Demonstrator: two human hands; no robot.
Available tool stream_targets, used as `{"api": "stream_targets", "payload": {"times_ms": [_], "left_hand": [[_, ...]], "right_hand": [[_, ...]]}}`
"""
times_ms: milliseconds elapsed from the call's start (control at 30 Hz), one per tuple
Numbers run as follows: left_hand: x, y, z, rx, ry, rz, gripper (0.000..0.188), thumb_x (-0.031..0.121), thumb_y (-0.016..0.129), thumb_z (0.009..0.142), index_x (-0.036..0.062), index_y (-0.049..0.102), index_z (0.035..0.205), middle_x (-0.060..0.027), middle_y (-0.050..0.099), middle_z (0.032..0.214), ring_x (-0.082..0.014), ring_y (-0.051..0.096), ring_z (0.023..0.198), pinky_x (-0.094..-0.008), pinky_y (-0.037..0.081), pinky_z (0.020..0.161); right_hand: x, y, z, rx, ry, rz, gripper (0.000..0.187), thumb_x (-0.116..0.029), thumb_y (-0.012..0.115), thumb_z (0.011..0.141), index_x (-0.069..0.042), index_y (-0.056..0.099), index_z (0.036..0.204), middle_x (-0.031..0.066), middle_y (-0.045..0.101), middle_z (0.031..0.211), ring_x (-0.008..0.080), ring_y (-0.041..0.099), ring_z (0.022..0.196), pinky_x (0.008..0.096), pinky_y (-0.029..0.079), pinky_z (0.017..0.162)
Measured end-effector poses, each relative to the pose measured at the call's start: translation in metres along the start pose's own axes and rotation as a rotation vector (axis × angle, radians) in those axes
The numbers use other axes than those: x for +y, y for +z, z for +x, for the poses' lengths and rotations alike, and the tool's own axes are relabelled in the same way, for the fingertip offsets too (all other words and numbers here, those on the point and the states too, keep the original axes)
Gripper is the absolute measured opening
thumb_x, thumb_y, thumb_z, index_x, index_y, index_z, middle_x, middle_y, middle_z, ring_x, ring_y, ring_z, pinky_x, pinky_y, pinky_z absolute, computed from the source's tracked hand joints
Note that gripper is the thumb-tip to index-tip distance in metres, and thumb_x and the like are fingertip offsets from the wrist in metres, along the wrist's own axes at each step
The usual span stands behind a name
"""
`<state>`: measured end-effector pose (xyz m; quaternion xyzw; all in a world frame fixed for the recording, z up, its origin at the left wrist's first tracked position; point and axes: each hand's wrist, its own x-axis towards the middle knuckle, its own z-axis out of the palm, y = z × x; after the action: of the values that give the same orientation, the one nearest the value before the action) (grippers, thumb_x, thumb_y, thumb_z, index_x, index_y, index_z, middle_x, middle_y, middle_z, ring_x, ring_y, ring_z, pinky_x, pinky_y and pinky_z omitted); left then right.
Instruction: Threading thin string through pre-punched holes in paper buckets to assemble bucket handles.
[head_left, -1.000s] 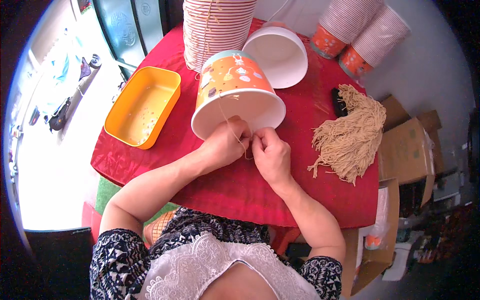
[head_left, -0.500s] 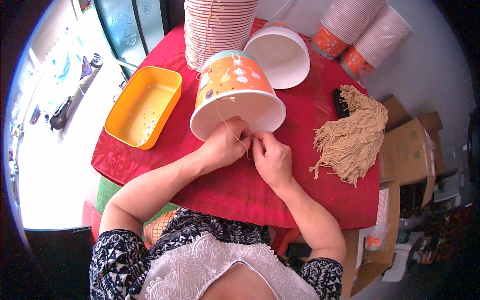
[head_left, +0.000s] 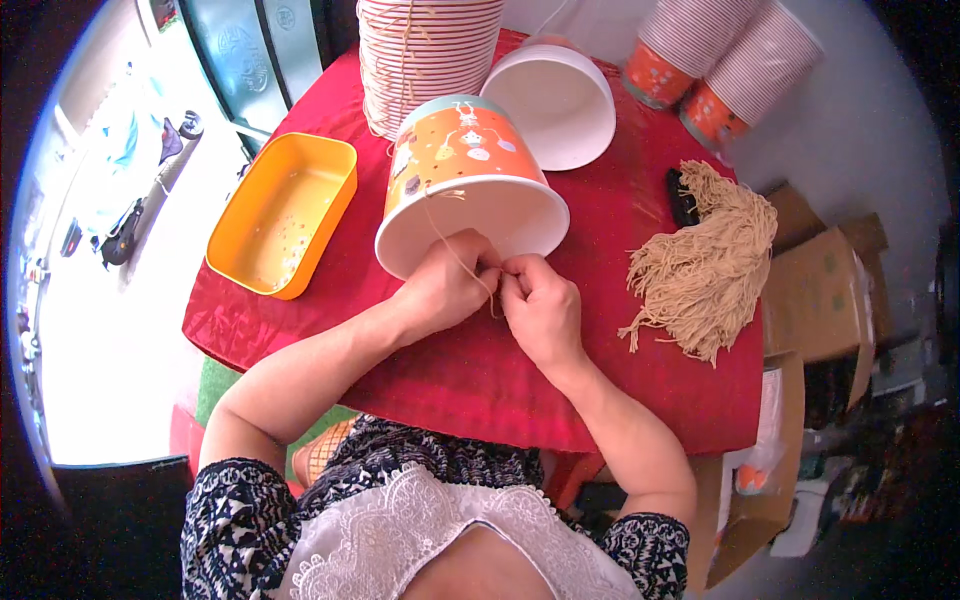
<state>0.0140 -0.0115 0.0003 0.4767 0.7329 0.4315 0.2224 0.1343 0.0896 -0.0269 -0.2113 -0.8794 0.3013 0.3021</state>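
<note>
An orange printed paper bucket [head_left: 470,140] lies tipped on the red-covered table, its white mouth turned toward me. A thin beige string [head_left: 453,252] is at its rim and runs down over my left hand, with a short tuft of string ends at the rim. My left hand [head_left: 450,282] is closed in front of the mouth, thumb and fingers pinching the string. Right beside it, my right hand [head_left: 543,310] pinches the same string between thumb and forefinger. The fingertips of both hands nearly touch, and they hide the exact spot where the string is held.
A yellow tub [head_left: 285,215] with small bits inside stands left. Behind are a tall stack of buckets [head_left: 430,60] and another white bucket [head_left: 555,108]. A bundle of beige strings [head_left: 705,265] lies right, near more wrapped stacks [head_left: 690,50]. Cardboard boxes [head_left: 815,300] sit beside the table.
Both hands keep their pinch on the string at nearly the same place before the bucket. The whole view has shifted slightly.
</note>
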Motion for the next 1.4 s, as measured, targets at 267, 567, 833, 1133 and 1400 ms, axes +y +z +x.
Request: {"api": "stream_targets", "payload": {"times_ms": [267,567,833,1133,1400], "left_hand": [[-0.005,0.006,-0.002,0.049,0.066,0.053,0.010,0.004,0.061,0.078,-0.0011,0.061,0.086,-0.0183,0.062,0.087,-0.0322,0.062,0.085,-0.0388,0.049,0.076],[-0.014,0.014,-0.003,0.204,0.204,0.160,0.010,0.003,0.061,0.077,-0.0009,0.059,0.086,-0.0198,0.059,0.087,-0.0370,0.060,0.085,-0.0425,0.049,0.075],[-0.014,0.011,-0.002,0.121,0.189,0.124,0.010,0.002,0.060,0.078,-0.0016,0.060,0.087,-0.0189,0.060,0.089,-0.0360,0.060,0.087,-0.0417,0.048,0.077],[0.007,0.000,-0.003,-0.063,0.061,0.000,0.009,0.002,0.061,0.077,-0.0024,0.060,0.085,-0.0162,0.060,0.088,-0.0309,0.061,0.087,-0.0396,0.048,0.077],[-0.006,0.009,-0.002,0.138,0.220,0.125,0.008,0.002,0.062,0.076,-0.0030,0.063,0.082,-0.0191,0.062,0.082,-0.0340,0.062,0.079,-0.0400,0.049,0.070]], "right_hand": [[0.002,0.002,-0.001,0.011,0.088,0.131,0.010,-0.009,0.062,0.079,-0.003,0.063,0.087,0.0185,0.066,0.075,0.0378,0.065,0.070,0.0462,0.051,0.062],[0.005,-0.004,0.005,-0.133,0.179,0.213,0.017,-0.012,0.058,0.083,0.000,0.064,0.093,0.0225,0.066,0.084,0.0407,0.065,0.081,0.0454,0.052,0.070],[-0.004,-0.015,0.009,-0.174,0.252,0.307,0.019,-0.010,0.055,0.084,0.005,0.065,0.090,0.0249,0.066,0.083,0.0356,0.068,0.080,0.0408,0.052,0.070],[-0.005,-0.019,0.010,-0.165,0.295,0.357,0.017,-0.007,0.057,0.083,0.007,0.065,0.089,0.0212,0.068,0.080,0.0264,0.068,0.074,0.0358,0.052,0.068],[0.001,-0.012,0.008,-0.160,0.278,0.380,0.016,-0.007,0.057,0.083,0.005,0.065,0.090,0.0213,0.068,0.080,0.0282,0.069,0.075,0.0364,0.052,0.067]]}}
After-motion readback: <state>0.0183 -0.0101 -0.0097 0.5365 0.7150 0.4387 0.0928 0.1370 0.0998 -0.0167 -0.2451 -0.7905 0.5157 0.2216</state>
